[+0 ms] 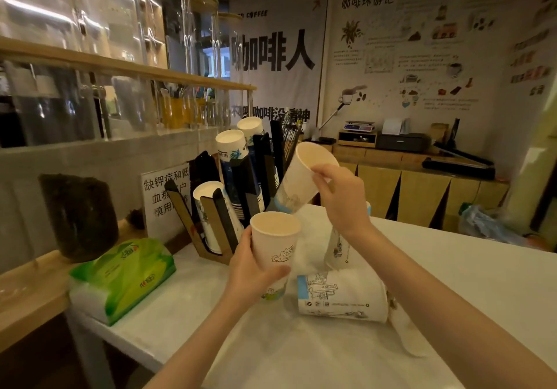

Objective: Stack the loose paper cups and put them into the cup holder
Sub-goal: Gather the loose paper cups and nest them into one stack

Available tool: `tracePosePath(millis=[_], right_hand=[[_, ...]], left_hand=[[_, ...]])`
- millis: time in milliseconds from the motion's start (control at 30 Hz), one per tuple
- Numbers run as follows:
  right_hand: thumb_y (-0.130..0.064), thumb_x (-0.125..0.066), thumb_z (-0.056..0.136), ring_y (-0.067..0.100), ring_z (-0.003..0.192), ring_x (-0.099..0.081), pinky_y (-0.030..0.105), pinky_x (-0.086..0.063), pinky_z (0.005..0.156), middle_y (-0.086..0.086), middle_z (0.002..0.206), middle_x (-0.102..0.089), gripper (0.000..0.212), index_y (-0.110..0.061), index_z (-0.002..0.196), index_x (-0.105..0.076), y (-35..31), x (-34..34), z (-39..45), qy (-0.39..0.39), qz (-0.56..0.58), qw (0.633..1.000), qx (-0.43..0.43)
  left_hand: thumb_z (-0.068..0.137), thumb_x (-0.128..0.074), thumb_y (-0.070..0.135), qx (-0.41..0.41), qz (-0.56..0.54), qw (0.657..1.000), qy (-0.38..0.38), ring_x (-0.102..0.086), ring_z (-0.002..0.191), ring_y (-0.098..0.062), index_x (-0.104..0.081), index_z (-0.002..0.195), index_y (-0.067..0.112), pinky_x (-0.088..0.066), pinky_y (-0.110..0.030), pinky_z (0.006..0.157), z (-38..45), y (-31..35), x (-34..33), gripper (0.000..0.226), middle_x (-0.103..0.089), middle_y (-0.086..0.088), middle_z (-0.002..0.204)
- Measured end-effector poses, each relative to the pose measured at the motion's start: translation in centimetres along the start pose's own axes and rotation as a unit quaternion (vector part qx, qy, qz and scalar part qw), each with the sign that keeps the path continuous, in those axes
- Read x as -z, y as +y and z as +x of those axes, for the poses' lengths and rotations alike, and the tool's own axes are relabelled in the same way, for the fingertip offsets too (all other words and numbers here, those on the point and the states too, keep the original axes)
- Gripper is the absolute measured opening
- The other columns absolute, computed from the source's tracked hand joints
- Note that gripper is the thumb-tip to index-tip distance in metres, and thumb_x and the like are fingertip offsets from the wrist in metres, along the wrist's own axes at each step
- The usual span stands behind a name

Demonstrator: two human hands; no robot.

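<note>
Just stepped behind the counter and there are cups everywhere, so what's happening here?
A person is gathering loose paper cups to stack. The left hand holds one cup upright, while the right hand tilts a second cup above it, not yet nested. Another cup lies on its side on the white counter. The cup holder behind already has stacks in it.

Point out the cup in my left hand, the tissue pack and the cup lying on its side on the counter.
Left-hand cup [275,248]: head view, side wall.
Tissue pack [126,271]: head view, green top.
Fallen cup [343,295]: head view, printed side.
</note>
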State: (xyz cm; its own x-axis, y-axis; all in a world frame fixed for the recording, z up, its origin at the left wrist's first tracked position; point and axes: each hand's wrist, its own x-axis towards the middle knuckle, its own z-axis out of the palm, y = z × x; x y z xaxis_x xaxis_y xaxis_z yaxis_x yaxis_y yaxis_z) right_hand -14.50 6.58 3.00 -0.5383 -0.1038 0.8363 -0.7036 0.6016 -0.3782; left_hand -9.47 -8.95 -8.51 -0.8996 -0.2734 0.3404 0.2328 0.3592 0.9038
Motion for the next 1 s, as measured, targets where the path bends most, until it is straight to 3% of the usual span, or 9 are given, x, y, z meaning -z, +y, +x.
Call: tracePosePath(millis=[67, 200, 333, 500, 667, 833, 933, 1000], right_hand=[[-0.01, -0.054, 0.087, 0.026, 0.095, -0.061, 0.031, -0.049, 0.077, 0.015, 0.103, -0.069, 0.021, -0.006, 0.105, -0.065, -0.4, 1.1, 0.6, 0.027, 0.018, 0.999, 0.026], [-0.011, -0.056, 0.087, 0.012, 0.098, -0.054, 0.017, -0.043, 0.079, 0.012, 0.109, -0.067, 0.024, -0.009, 0.109, -0.063, -0.8, 2.4, 1.2, 0.017, 0.071, 0.997, 0.034], [-0.014, -0.056, 0.086, 0.008, 0.094, -0.055, 0.011, -0.043, 0.077, 0.006, 0.106, -0.068, 0.025, -0.015, 0.11, -0.065, -1.0, 2.5, 1.2, -0.08, 0.093, 0.992, 0.035], [-0.014, -0.057, 0.086, -0.005, 0.083, -0.053, 0.007, -0.043, 0.074, -0.007, 0.097, -0.065, 0.025, -0.018, 0.109, -0.066, -0.6, 1.1, -0.2, -0.226, 0.081, 0.97, 0.046], [-0.014, -0.058, 0.086, 0.003, 0.097, -0.054, 0.02, -0.042, 0.086, 0.003, 0.11, -0.069, 0.024, -0.018, 0.107, -0.067, 0.1, -0.3, -2.0, -0.309, 0.073, 0.948, 0.023], [-0.015, -0.058, 0.085, 0.003, 0.093, -0.055, 0.011, -0.044, 0.079, 0.003, 0.108, -0.071, 0.022, -0.018, 0.105, -0.068, 0.1, -0.7, -3.6, -0.335, 0.056, 0.94, 0.025], [-0.017, -0.059, 0.084, 0.008, 0.104, -0.055, 0.027, -0.044, 0.094, 0.002, 0.116, -0.066, 0.024, -0.019, 0.108, -0.065, 0.0, -0.3, -3.5, -0.327, 0.077, 0.942, -0.013], [-0.016, -0.06, 0.084, 0.008, 0.117, -0.045, 0.025, -0.035, 0.098, 0.001, 0.129, -0.055, 0.03, -0.021, 0.113, -0.06, 0.2, 0.2, -3.6, -0.32, 0.086, 0.943, -0.04]], left_hand=[[0.05, -0.084, 0.022, 0.007, -0.031, 0.999, 0.007, -0.048, 0.114, -0.015, -0.031, 0.128, 0.033, -0.048, -0.043, 0.093, 0.1, -0.4, -0.8, 0.095, -0.05, 0.008, 0.122], [0.055, -0.082, 0.022, 0.01, -0.043, 0.999, -0.002, -0.045, 0.119, -0.015, -0.028, 0.134, 0.028, -0.046, -0.045, 0.097, 0.2, -1.6, -1.9, 0.096, -0.046, 0.001, 0.133], [0.058, -0.081, 0.018, -0.009, -0.066, 0.998, -0.004, -0.048, 0.118, -0.015, -0.03, 0.133, 0.027, -0.048, -0.045, 0.095, 0.2, -2.1, -2.2, 0.091, -0.048, 0.0, 0.132], [0.06, -0.08, 0.021, -0.035, -0.065, 0.997, 0.002, -0.048, 0.116, -0.011, -0.031, 0.134, 0.026, -0.049, -0.031, 0.09, 0.0, -2.7, -2.4, 0.089, -0.049, 0.002, 0.131], [0.059, -0.08, 0.025, -0.034, -0.053, 0.998, 0.011, -0.049, 0.115, -0.011, -0.031, 0.134, 0.026, -0.049, -0.028, 0.088, 0.3, -3.5, -2.6, 0.09, -0.048, 0.001, 0.131], [0.058, -0.081, 0.026, -0.031, -0.052, 0.998, 0.021, -0.05, 0.105, -0.001, -0.032, 0.132, 0.031, -0.047, -0.008, 0.068, 0.4, -3.7, -2.8, 0.089, -0.05, 0.009, 0.123], [0.059, -0.08, 0.027, -0.038, -0.044, 0.998, 0.026, -0.048, 0.109, -0.005, -0.03, 0.131, 0.033, -0.045, -0.009, 0.07, 0.2, -3.7, -2.8, 0.088, -0.048, 0.011, 0.123], [0.06, -0.08, 0.028, -0.043, -0.052, 0.997, 0.023, -0.046, 0.115, -0.008, -0.025, 0.133, 0.038, -0.044, -0.013, 0.076, 0.0, -3.5, -2.7, 0.092, -0.044, 0.013, 0.127]])
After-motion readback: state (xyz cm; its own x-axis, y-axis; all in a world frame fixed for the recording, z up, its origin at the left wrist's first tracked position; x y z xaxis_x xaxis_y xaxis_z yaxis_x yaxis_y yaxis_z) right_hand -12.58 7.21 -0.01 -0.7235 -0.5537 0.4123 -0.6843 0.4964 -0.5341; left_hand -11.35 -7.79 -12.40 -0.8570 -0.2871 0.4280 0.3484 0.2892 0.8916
